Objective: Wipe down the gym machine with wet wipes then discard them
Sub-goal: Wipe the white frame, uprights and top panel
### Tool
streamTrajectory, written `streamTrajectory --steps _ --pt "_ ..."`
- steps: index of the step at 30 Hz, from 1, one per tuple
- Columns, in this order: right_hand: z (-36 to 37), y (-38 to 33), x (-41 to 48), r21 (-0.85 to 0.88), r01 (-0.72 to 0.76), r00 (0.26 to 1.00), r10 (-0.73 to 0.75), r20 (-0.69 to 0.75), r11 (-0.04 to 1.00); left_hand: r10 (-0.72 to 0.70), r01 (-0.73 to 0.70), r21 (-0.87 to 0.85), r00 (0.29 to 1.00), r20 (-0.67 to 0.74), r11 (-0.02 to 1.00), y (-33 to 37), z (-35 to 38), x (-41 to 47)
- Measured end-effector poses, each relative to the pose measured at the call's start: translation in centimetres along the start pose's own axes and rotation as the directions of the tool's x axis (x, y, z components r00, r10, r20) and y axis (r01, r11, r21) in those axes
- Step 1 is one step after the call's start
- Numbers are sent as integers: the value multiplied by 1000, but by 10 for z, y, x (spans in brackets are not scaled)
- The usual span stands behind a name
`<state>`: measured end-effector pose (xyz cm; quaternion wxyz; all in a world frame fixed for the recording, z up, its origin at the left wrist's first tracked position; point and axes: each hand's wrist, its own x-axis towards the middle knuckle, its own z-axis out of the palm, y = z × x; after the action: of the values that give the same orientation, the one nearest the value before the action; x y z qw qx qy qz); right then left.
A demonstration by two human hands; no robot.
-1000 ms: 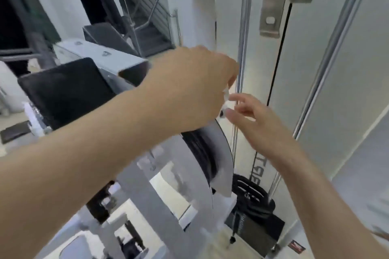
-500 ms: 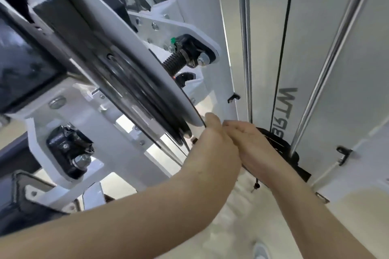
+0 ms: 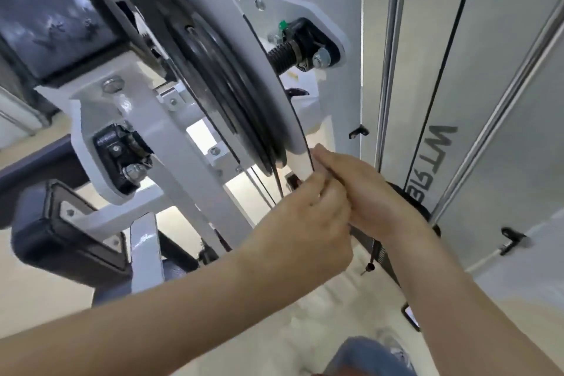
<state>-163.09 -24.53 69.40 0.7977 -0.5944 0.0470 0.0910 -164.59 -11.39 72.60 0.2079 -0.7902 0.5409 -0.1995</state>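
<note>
Here, in the head view, both hands meet at the lowest tip of the gym machine's (image 3: 122, 119) white cover plate (image 3: 294, 134), the curved guard in front of the black grooved pulley wheel (image 3: 219, 94).

The right hand (image 3: 372, 192) comes in from the lower right. Its fingers (image 3: 323, 156) lie close together and touch the plate's dark rim. The left hand (image 3: 302, 223) sits just below and to the left, with its fingers (image 3: 317, 189) curled in against the right hand's. Whether either hand grips anything cannot be told, because the fingers cover the spot where they meet.

The wet wipe is not in sight. I judge it is bunched between the two sets of fingers, right at the plate's tip.

The relation that matters is the rim's line. It runs steeply up and leftward from the hands, so any wiping stroke would have to follow that curve upward. The right hand is the nearer one, already on the edge. The thin cables (image 3: 276, 180) drop just left of the left hand's knuckles and could snag a cloth.

Behind the right wrist is the black weight stack (image 3: 412, 201), set between chrome guide rods (image 3: 387, 70).

No bin or wipe packet shows, so discarding would mean turning away from here.
</note>
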Motion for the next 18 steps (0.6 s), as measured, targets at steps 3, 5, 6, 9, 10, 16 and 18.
streamTrajectory --steps 3,5,6,9,10,16,18 --pt "-9 4 9 -293 150 988 -133 76 944 -11 20 -73 992 128 997 33 24 -8" --pt "-19 7 10 -605 265 963 -176 204 751 -117 156 -133 958 262 979 58 42 -10" --pt "-27 17 14 -786 298 955 -166 247 542 -177 241 -182 934 310 953 65 49 -9" --pt "-49 57 18 -935 354 905 -239 352 -37 -334 430 -240 874 353 871 73 56 -7" --pt "-51 65 16 -927 367 889 -263 375 -79 -372 475 -245 852 367 845 74 56 -6" --pt "-53 107 0 -861 477 810 -292 509 -177 -612 696 -338 718 331 634 95 66 -30" --pt "-73 107 2 -877 432 806 -347 480 -209 -629 716 -357 698 342 600 98 65 -27"
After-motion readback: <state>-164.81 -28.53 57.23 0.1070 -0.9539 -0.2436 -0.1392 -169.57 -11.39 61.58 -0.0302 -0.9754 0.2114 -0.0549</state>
